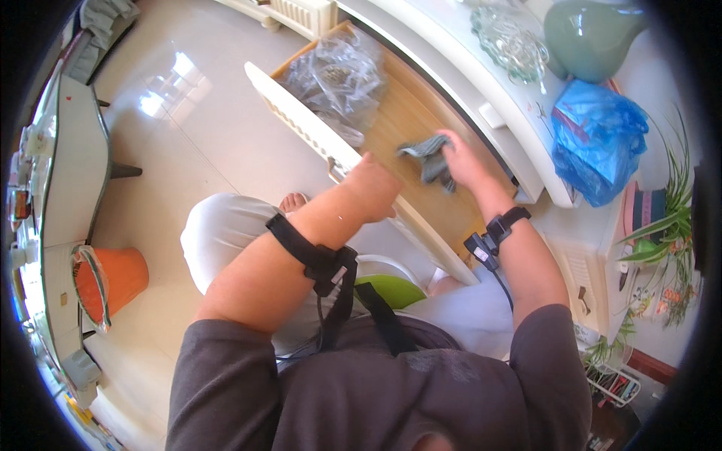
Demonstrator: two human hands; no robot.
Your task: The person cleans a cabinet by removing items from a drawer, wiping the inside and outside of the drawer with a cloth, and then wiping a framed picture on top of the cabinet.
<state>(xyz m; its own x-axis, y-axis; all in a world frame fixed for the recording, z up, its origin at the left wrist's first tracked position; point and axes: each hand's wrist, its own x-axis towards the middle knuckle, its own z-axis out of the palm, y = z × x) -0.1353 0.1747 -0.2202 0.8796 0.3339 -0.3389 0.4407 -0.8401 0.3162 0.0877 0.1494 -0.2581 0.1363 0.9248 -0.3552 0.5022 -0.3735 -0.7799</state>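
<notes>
An open wooden drawer (414, 121) with a white front (304, 121) extends from a white cabinet before me. My left hand (375, 186) grips the top edge of that front, its fingers partly hidden from view. Inside the drawer, my right hand (459, 158) holds a crumpled grey-green cloth (431, 160) against or just above the wooden bottom; the exact contact is unclear. A clear plastic bag (344, 76) with something dark in it fills the drawer's far left end.
On the white cabinet top (524, 124) are a blue plastic bag (598, 141), a green vase (589, 39) and a scalloped glass dish (502, 39). An orange bin (121, 279) stands left beside a white table (82, 152). Spider-plant leaves (671, 214) hang at the right.
</notes>
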